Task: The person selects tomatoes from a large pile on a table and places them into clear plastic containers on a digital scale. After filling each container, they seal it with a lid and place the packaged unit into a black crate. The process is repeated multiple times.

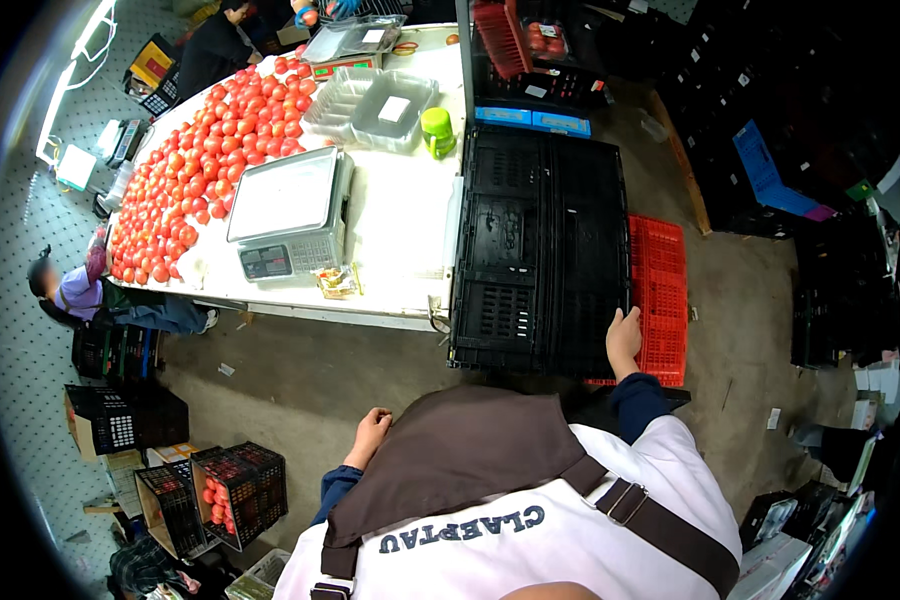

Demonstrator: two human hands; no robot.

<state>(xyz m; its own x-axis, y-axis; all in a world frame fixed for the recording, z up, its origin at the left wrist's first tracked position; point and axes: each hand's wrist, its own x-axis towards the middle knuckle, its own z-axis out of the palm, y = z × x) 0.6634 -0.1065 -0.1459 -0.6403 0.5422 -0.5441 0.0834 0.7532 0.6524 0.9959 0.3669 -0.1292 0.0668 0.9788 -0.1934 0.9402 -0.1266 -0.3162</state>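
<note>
My right hand is at the right edge of the folded black plastic crates, beside a red crate underneath; its fingers are slightly bent and apart, holding nothing visible. My left hand hangs beside my dark apron, fingers loosely bent with nothing visible in them. The black crates abut a white worktable bearing a silver scale, loose tomatoes, clear plastic tubs and a green jar.
Two co-workers are at the table's far and left sides. Crates of tomatoes stand on the floor at lower left. Dark stacked crates line the right, along with a blue box. A metal post rises behind the black crates.
</note>
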